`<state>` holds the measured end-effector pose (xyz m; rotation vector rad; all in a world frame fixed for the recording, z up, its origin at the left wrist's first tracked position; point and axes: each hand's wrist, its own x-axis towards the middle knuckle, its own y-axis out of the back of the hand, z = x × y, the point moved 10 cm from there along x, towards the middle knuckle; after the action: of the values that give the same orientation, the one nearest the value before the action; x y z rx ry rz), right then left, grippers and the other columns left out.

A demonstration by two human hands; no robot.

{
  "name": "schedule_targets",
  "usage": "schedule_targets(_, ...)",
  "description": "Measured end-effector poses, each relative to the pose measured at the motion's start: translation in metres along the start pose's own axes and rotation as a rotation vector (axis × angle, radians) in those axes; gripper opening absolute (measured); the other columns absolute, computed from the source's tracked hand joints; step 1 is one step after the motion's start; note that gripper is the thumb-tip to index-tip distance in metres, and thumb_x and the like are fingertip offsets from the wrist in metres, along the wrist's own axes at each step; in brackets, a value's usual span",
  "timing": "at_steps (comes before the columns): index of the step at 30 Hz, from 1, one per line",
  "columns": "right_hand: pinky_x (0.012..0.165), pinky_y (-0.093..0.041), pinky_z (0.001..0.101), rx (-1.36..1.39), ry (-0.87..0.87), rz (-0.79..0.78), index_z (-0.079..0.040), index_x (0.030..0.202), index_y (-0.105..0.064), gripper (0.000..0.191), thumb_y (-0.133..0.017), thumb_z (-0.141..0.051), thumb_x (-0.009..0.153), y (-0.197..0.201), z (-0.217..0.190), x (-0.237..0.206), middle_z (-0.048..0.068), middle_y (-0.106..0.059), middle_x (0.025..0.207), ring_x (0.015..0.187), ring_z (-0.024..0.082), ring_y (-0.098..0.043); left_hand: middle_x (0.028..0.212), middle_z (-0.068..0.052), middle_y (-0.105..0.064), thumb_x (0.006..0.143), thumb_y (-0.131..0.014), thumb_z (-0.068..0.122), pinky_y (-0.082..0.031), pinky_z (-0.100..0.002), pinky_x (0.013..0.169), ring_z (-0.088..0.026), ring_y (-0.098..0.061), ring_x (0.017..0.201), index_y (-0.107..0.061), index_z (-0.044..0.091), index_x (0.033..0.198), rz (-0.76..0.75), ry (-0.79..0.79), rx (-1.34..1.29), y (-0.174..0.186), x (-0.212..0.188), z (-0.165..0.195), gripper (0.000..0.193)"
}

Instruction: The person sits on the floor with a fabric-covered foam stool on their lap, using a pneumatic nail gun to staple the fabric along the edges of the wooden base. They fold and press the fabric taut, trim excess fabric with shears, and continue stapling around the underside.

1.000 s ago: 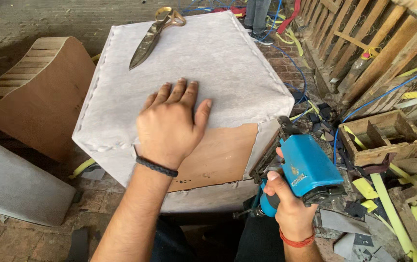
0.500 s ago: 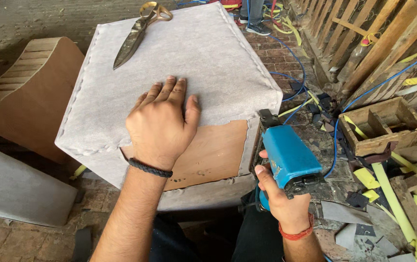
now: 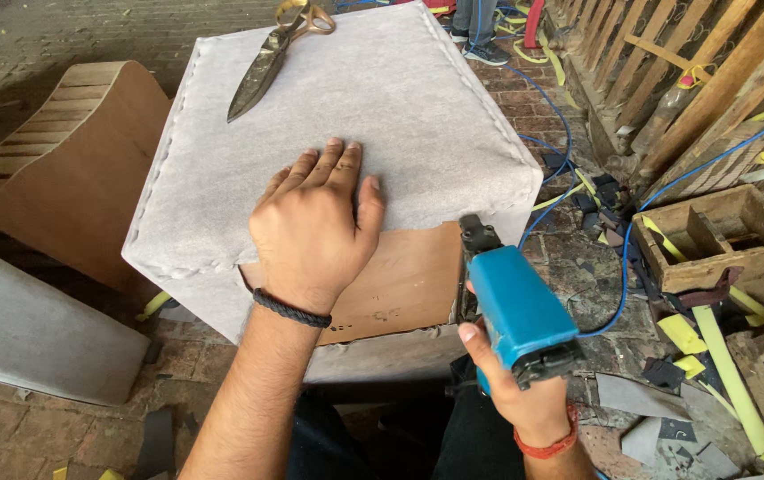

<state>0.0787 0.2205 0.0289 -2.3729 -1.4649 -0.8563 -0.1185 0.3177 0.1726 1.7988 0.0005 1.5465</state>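
My left hand (image 3: 315, 227) lies flat, fingers together, on the grey fabric (image 3: 373, 107) that covers a wooden box-like frame. It presses near the fabric's front edge, just above an exposed brown board (image 3: 404, 284). My right hand (image 3: 515, 391) grips a blue pneumatic staple gun (image 3: 511, 307). The gun's black nose points at the right end of the bare board, at the fabric's corner. Large metal scissors (image 3: 266, 58) with brass handles rest on the fabric at the far side.
A curved plywood furniture part (image 3: 71, 169) stands to the left, with a grey padded piece (image 3: 26, 329) below it. On the right are a small wooden crate (image 3: 711, 236), yellow strips, blue hoses and wooden frames. A person's feet (image 3: 480, 36) stand at the back.
The view has shifted, with the covered frame now lower left in view. My right hand has brought the staple gun up and closer to the frame's front right corner. My left hand stays pressed on the fabric.
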Motion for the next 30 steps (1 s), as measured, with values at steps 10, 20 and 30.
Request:
schedule_targets(10,0.060,-0.055,0.0312,-0.227,0.000,-0.061,-0.003,0.085,-0.071,0.021,-0.086,-0.018,0.082,-0.023,0.006,-0.004,0.006,-0.073,0.073,0.063,0.015,-0.070,0.122,-0.016,-0.075,0.100,-0.058,0.030,-0.055,-0.043,0.100,-0.033,-0.072,0.113,-0.077,0.005,0.118,0.022,0.002,-0.035,0.002,-0.001,-0.001,0.037)
schedule_targets(20,0.058,-0.051,0.0299,-0.109,0.020,-0.029,-0.004,0.084,-0.067,0.022,-0.084,-0.018,0.085,-0.025,0.022,-0.015,0.002,-0.067,0.075,0.065,0.014,-0.063,0.121,-0.016,-0.075,0.099,-0.059,0.032,-0.054,-0.045,0.099,-0.033,-0.072,0.113,-0.077,0.004,0.117,0.036,0.007,-0.037,0.001,0.000,-0.001,0.038)
schedule_targets(30,0.096,-0.053,0.0362,-0.026,0.103,-0.058,0.001,0.129,-0.065,0.044,-0.078,-0.013,0.090,-0.033,0.006,-0.012,0.014,-0.071,0.125,0.113,0.022,-0.068,0.114,-0.009,-0.078,0.096,-0.067,0.021,-0.055,-0.038,0.094,-0.025,-0.075,0.107,-0.080,0.009,0.110,0.156,-0.023,-0.120,0.022,-0.012,-0.002,0.023)
